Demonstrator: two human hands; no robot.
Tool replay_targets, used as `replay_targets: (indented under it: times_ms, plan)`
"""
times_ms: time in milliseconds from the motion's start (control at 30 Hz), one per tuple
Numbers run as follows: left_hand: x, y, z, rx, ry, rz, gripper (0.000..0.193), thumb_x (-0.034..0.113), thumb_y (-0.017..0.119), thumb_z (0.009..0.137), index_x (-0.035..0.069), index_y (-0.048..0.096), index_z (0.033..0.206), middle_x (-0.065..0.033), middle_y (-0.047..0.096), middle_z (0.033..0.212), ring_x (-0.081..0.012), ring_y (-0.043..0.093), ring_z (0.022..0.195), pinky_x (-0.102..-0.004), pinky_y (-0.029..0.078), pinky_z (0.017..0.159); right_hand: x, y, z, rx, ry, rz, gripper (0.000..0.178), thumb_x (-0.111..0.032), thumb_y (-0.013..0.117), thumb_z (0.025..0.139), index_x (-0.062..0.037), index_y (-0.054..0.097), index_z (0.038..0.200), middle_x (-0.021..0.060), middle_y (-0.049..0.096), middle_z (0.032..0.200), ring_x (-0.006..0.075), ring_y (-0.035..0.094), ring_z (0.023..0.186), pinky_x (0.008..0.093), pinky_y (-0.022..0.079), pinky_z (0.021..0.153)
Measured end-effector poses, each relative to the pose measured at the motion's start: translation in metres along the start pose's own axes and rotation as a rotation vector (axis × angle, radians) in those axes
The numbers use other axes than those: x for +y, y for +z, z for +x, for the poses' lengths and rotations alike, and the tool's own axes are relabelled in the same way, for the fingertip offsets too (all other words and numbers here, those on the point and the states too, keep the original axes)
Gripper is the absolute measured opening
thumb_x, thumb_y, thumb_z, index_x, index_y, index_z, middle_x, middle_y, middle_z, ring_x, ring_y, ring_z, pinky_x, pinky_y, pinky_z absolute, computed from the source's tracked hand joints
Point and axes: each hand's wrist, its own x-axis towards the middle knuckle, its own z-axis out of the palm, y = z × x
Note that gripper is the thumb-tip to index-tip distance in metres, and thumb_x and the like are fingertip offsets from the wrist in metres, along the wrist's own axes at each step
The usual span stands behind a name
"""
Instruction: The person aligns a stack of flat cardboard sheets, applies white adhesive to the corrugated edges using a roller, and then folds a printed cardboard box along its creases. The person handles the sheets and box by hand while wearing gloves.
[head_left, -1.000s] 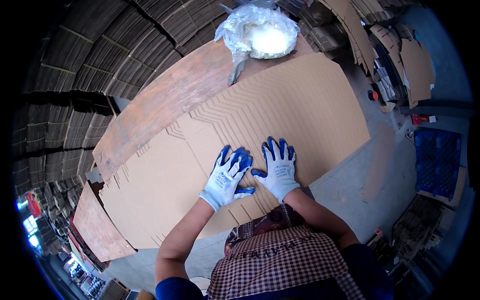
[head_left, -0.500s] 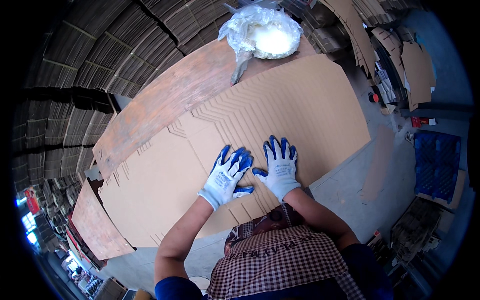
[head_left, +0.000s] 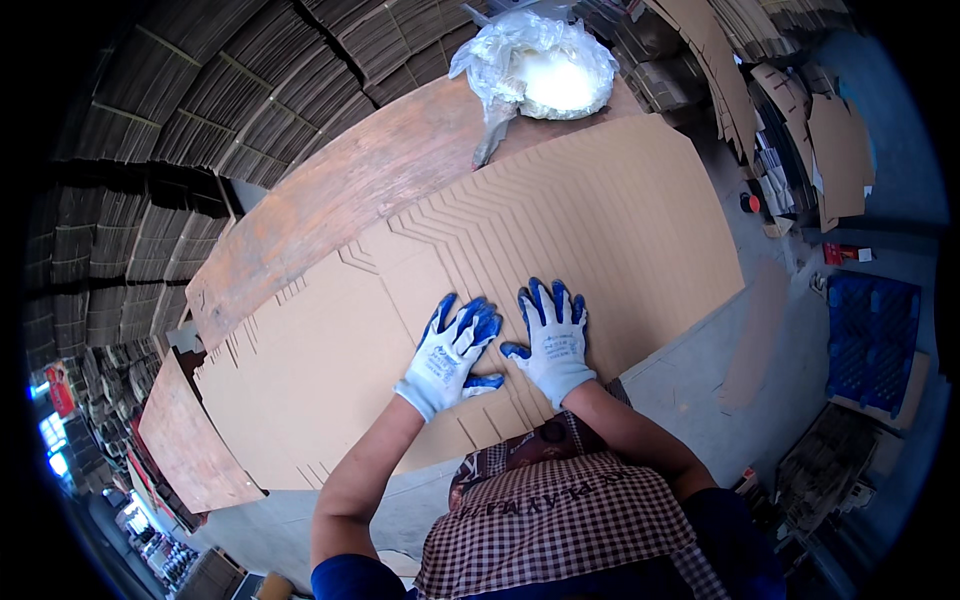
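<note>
Workshop with banded cardboard stacks (head_left: 228, 100)

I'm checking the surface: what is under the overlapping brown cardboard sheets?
The brown cardboard sheets lie on a reddish wooden tabletop, visible beyond their far edge; what they cover is hidden.

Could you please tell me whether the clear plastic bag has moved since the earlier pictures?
No: against the wooden table, the clear plastic bag shows no shift; only the whole view drifts slightly.

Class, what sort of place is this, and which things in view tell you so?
Probably a cardboard-box workshop or warehouse: strapped stacks of flat cardboard rise beyond a wooden tabletop spread with overlapping cardboard sheets, and a blue plastic pallet is at the right.
</note>
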Motion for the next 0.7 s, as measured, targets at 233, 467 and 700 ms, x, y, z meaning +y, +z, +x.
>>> replay_targets:
  times_ms: [233,467,700]
  plan:
    - [-0.001,0.000,-0.012,0.082,-0.069,0.023,0.094,0.056,0.073,0.075,0.005,0.045,0.149,-0.0154,0.039,0.156,-0.0387,0.034,0.146,-0.0623,0.016,0.122,-0.012,-0.014,-0.005,0.000,-0.050,0.047,0.091,-0.058,0.069,0.084,-0.0131,0.036,0.156,0.0108,0.023,0.165,0.0408,0.016,0.151,0.0668,0.010,0.119]
    - [0.007,0.008,-0.021,0.177,-0.351,0.128,0.095,0.056,0.074,0.078,0.003,0.042,0.149,-0.0222,0.037,0.154,-0.0413,0.028,0.147,-0.0627,0.013,0.122,-0.015,0.001,-0.003,-0.009,-0.066,-0.028,0.093,-0.060,0.068,0.083,-0.0140,0.035,0.156,0.0100,0.023,0.165,0.0402,0.016,0.151,0.0691,0.009,0.118]
    - [0.007,0.008,-0.022,0.166,-0.349,0.133,0.095,0.057,0.076,0.076,0.004,0.044,0.148,-0.0217,0.039,0.152,-0.0408,0.030,0.147,-0.0625,0.014,0.122,-0.014,0.002,-0.002,-0.001,-0.071,-0.032,0.092,-0.061,0.067,0.084,-0.0137,0.035,0.156,0.0101,0.024,0.164,0.0406,0.018,0.150,0.0694,0.010,0.118]
